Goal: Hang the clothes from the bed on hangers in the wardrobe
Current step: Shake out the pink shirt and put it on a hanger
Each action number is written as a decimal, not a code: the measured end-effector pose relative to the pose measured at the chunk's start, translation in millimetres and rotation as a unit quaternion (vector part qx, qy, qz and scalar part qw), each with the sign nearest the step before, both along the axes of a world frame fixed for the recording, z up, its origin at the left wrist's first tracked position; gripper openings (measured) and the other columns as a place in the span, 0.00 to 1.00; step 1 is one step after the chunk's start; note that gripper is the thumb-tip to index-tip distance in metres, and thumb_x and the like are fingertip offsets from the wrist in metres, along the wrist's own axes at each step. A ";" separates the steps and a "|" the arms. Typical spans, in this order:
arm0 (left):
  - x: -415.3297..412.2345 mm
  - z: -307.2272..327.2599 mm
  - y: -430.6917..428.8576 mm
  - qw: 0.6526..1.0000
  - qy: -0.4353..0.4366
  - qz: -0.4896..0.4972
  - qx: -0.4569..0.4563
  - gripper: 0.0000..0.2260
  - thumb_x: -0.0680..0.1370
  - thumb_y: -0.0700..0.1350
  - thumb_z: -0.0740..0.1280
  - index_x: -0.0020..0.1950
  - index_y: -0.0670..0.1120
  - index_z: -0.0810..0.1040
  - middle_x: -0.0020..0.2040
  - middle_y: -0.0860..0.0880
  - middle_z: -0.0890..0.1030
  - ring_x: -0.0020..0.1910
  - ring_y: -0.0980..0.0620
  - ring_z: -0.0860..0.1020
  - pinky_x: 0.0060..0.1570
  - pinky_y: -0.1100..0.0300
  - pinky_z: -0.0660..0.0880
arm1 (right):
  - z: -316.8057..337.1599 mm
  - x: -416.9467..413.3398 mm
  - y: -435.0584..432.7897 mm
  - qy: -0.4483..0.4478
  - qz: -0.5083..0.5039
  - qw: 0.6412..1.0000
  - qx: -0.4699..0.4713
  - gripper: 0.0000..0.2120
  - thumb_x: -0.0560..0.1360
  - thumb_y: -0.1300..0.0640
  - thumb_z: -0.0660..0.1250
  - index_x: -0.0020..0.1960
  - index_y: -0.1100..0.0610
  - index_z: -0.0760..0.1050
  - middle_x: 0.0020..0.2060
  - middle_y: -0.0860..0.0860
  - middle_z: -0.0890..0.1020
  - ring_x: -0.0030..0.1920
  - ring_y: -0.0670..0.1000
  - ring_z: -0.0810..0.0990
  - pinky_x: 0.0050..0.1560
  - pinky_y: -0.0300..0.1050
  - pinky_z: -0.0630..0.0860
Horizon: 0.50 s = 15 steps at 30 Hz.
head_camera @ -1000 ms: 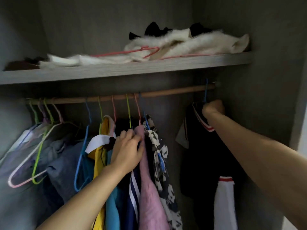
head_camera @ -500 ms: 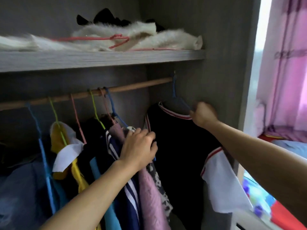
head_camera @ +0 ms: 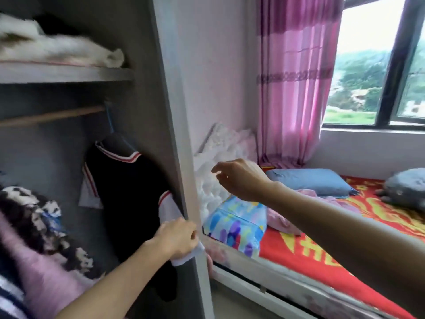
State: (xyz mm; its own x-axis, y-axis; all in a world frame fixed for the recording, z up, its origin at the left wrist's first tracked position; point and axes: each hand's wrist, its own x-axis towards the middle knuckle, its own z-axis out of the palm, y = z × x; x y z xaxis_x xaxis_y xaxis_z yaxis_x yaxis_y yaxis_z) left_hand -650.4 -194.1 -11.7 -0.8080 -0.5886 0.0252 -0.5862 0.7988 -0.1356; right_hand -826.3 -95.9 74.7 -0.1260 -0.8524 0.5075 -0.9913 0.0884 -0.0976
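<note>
Clothes hang along the wooden rail [head_camera: 53, 116] inside the wardrobe [head_camera: 170, 88]. At the rail's right end, a black shirt [head_camera: 128, 187] with red and white striped trim sits on a blue hanger [head_camera: 110, 120]. Its white sleeve [head_camera: 169, 208] reaches the front edge of the wardrobe's side panel. There the left hand [head_camera: 177, 236] has its grip closed around the sleeve's end, and a bit of pale cloth shows below the fingers. The right hand [head_camera: 241, 178] is raised outside the wardrobe, over the near end of the bed [head_camera: 322, 249]. Its grip is loose, with the fingers slightly bent and nothing in them.

Lower left in the wardrobe, a black and white patterned garment [head_camera: 34, 217] lies against a pink one [head_camera: 39, 261]. A navy and white striped piece [head_camera: 9, 295] shows at the corner. Above the rail, the shelf [head_camera: 64, 74] carries a white furry item [head_camera: 57, 49]; the picture is blurred there.

A crumpled pink garment [head_camera: 282, 219] lies on the bed's red and yellow sheet. It sits between a pillow in bright mixed colours [head_camera: 239, 224] and a blue pillow [head_camera: 310, 180]. White fluffy bedding [head_camera: 218, 153] is heaped against the wall at the head of the bed. A grey soft toy [head_camera: 407, 187] rests at the far right. A pink curtain [head_camera: 294, 77] hangs in the corner beside a dark-framed window [head_camera: 368, 65], which looks out on green trees.
</note>
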 end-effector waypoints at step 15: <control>-250.6 -43.7 90.3 0.994 -0.020 -0.079 0.077 0.11 0.76 0.57 0.63 0.52 0.53 0.78 0.55 0.50 0.80 0.54 0.49 0.77 0.47 0.57 0.70 | -73.8 -267.7 160.2 -0.082 -0.205 0.975 0.029 0.14 0.75 0.52 0.63 0.59 0.46 0.79 0.51 0.53 0.84 0.52 0.58 0.80 0.49 0.49 0.75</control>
